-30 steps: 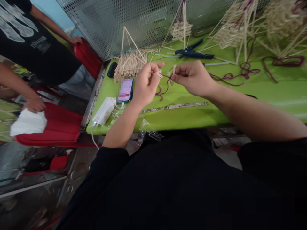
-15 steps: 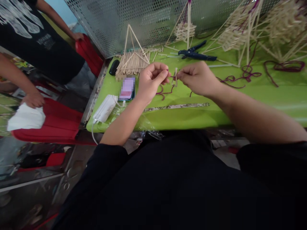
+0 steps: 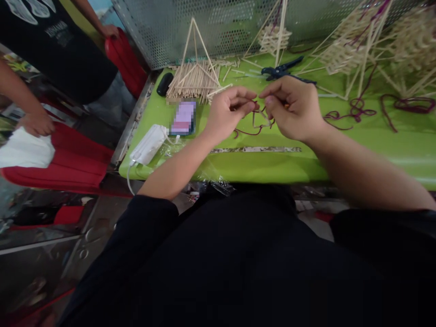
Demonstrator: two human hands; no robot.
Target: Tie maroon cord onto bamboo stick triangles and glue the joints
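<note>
Head view: left hand (image 3: 226,112) pinches purple string (image 3: 256,109); right hand (image 3: 294,109) curls, its grip unclear.

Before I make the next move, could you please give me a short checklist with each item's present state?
1. Left grip pinching the purple string: ok.
2. Right grip also on the string: cannot tell, contact hidden.
3. Small stick frame in sight between the grips: ok.
4. Phone clear of both grips: ok, left of the left one.
5. Cutter fully visible: not ok, the right grip partly covers it.
6. Clear plastic away from the left forearm: not ok, it shows on both sides.
</note>
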